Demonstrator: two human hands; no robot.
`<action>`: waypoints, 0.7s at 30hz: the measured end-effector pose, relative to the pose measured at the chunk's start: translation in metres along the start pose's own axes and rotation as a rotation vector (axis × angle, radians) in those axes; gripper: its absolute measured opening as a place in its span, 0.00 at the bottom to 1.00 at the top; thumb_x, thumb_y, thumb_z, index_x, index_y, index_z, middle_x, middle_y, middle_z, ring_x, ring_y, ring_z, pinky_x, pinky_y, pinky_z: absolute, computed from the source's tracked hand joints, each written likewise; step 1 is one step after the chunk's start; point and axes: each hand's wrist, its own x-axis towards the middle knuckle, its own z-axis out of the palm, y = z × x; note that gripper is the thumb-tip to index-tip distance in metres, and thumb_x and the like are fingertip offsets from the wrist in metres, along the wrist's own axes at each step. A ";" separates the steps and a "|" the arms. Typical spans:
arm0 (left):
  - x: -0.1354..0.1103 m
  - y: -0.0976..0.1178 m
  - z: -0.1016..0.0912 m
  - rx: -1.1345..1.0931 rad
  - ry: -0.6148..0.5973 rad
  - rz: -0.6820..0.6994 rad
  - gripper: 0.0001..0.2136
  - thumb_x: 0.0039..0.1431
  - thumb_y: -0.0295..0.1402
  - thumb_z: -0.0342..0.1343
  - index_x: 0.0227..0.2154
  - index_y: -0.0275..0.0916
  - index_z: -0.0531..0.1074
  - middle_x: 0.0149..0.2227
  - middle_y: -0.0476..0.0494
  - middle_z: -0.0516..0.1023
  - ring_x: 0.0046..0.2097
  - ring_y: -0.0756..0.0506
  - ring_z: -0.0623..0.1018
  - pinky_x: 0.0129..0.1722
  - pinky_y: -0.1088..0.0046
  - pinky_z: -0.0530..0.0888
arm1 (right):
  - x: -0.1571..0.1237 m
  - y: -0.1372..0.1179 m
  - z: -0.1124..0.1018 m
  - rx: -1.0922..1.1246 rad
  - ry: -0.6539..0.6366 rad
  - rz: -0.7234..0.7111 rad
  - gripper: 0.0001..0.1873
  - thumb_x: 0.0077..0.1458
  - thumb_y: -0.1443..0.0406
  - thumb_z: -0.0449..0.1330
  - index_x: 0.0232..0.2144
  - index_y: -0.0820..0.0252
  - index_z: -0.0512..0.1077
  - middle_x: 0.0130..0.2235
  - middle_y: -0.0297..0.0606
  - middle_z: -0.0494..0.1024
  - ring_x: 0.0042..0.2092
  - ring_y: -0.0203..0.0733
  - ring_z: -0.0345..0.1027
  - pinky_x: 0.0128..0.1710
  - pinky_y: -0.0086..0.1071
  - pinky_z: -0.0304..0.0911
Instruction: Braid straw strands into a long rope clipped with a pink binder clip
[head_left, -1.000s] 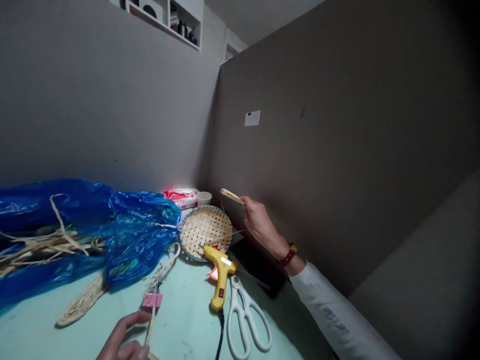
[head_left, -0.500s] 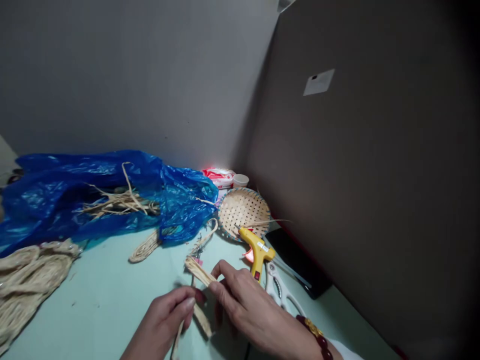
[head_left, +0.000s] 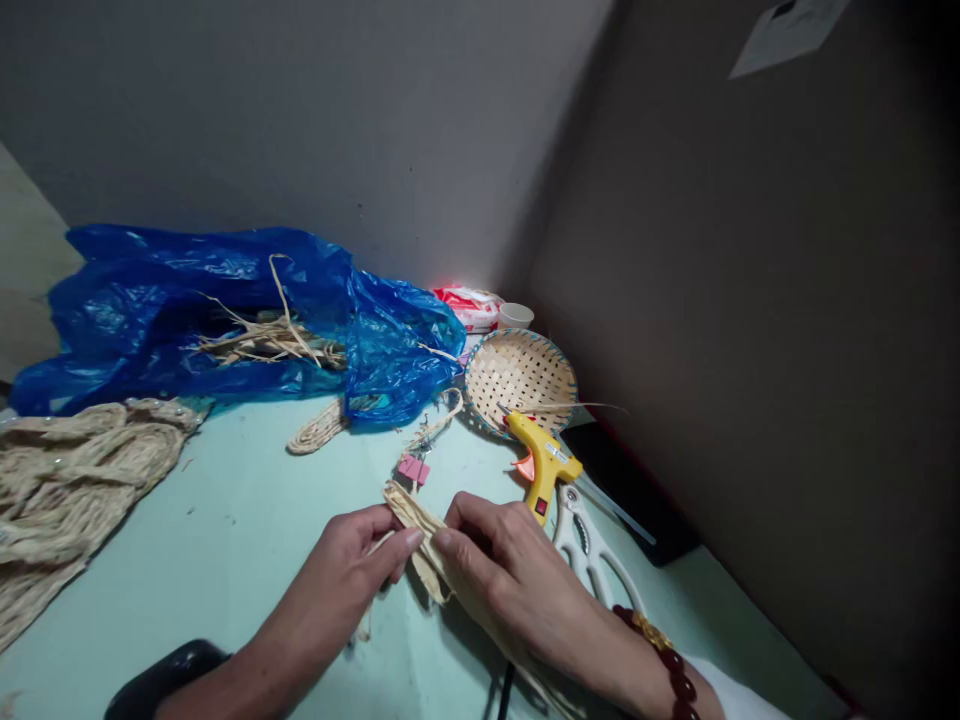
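At the bottom right of the frame, a white sleeve [head_left: 739, 690] and a dark red bracelet [head_left: 664, 655] lead up to the right hand [head_left: 499, 570]; pale strands [head_left: 551, 695] trail beneath its wrist, next to a black cord [head_left: 507, 690]. At the bottom left, a dark rounded object [head_left: 169, 678] shows beside the left forearm. The two hands nearly meet just below the middle of the frame over a pale green surface [head_left: 225, 570]. Between them is a folded straw strip [head_left: 412, 512], slanting from upper left to lower right; the right fingers pinch it between thumb and forefinger, and the left hand [head_left: 341, 570] has its thumb and forefinger closed at its left edge. Whether the left fingers also grip a thin strand cannot be told. At the left edge spreads a braided piece [head_left: 90, 480]. Just above the strip sits a pink clip [head_left: 413, 470], with a thin braid [head_left: 446, 412] curving up beyond it. Right of centre, white scissors [head_left: 592, 550] lie next to a yellow glue gun [head_left: 553, 460], whose nozzle points at a round basket [head_left: 521, 372]; a black slab [head_left: 637, 490] lies to the right. Farther back at left, a small coil [head_left: 316, 428] rests against a blue bag [head_left: 187, 262] with straw [head_left: 274, 338] in its opening. A red-and-white packet [head_left: 474, 308] and a white cup [head_left: 516, 316] stand behind the basket, near the grey wall [head_left: 300, 110].
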 end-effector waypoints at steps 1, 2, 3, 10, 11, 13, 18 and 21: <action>-0.001 0.001 0.000 -0.025 -0.003 0.001 0.16 0.52 0.43 0.56 0.17 0.40 0.63 0.19 0.56 0.60 0.25 0.50 0.60 0.25 0.76 0.58 | 0.001 0.000 -0.001 0.023 0.017 0.002 0.14 0.63 0.60 0.51 0.27 0.59 0.66 0.24 0.30 0.65 0.28 0.34 0.56 0.28 0.29 0.47; -0.002 0.001 0.001 -0.053 -0.012 -0.002 0.15 0.52 0.42 0.57 0.18 0.40 0.63 0.20 0.56 0.60 0.25 0.50 0.60 0.25 0.76 0.58 | 0.001 0.001 -0.002 0.052 0.029 0.002 0.13 0.63 0.60 0.52 0.28 0.60 0.67 0.24 0.30 0.66 0.28 0.33 0.56 0.28 0.29 0.48; -0.003 0.002 0.001 -0.081 -0.021 -0.007 0.15 0.52 0.41 0.58 0.18 0.40 0.63 0.20 0.56 0.60 0.25 0.51 0.59 0.25 0.77 0.58 | 0.002 0.001 -0.003 0.085 0.035 0.002 0.12 0.63 0.61 0.53 0.28 0.60 0.67 0.24 0.30 0.66 0.27 0.33 0.56 0.28 0.28 0.48; -0.001 -0.003 -0.001 -0.094 -0.004 -0.043 0.15 0.53 0.41 0.58 0.19 0.38 0.65 0.18 0.58 0.59 0.21 0.54 0.55 0.19 0.78 0.51 | 0.010 0.018 0.000 0.381 -0.028 0.030 0.12 0.61 0.59 0.55 0.29 0.62 0.68 0.24 0.30 0.65 0.26 0.31 0.53 0.24 0.27 0.47; -0.001 -0.003 -0.001 -0.091 0.004 -0.055 0.15 0.53 0.42 0.58 0.19 0.38 0.65 0.18 0.58 0.58 0.20 0.54 0.54 0.19 0.78 0.50 | 0.010 0.018 0.001 0.412 -0.043 0.031 0.13 0.60 0.59 0.55 0.29 0.62 0.68 0.24 0.30 0.65 0.26 0.31 0.53 0.24 0.27 0.47; -0.002 -0.002 0.000 -0.106 0.018 -0.076 0.14 0.53 0.43 0.58 0.23 0.37 0.69 0.18 0.59 0.58 0.19 0.54 0.53 0.18 0.78 0.49 | 0.009 0.017 0.002 0.414 -0.028 0.014 0.12 0.60 0.59 0.56 0.30 0.62 0.68 0.24 0.30 0.65 0.25 0.31 0.54 0.23 0.26 0.48; -0.006 0.007 0.002 -0.116 0.038 -0.039 0.12 0.50 0.43 0.61 0.26 0.37 0.75 0.16 0.56 0.63 0.22 0.50 0.65 0.22 0.78 0.60 | 0.000 0.004 0.006 0.230 0.099 -0.082 0.08 0.59 0.63 0.57 0.30 0.60 0.66 0.25 0.29 0.68 0.26 0.32 0.58 0.25 0.26 0.51; -0.005 0.007 0.000 -0.063 0.018 0.006 0.11 0.50 0.41 0.62 0.24 0.38 0.76 0.21 0.51 0.75 0.31 0.45 0.75 0.32 0.74 0.69 | -0.001 0.002 0.010 0.267 0.118 -0.111 0.05 0.59 0.65 0.57 0.32 0.59 0.65 0.27 0.29 0.68 0.27 0.32 0.60 0.26 0.26 0.53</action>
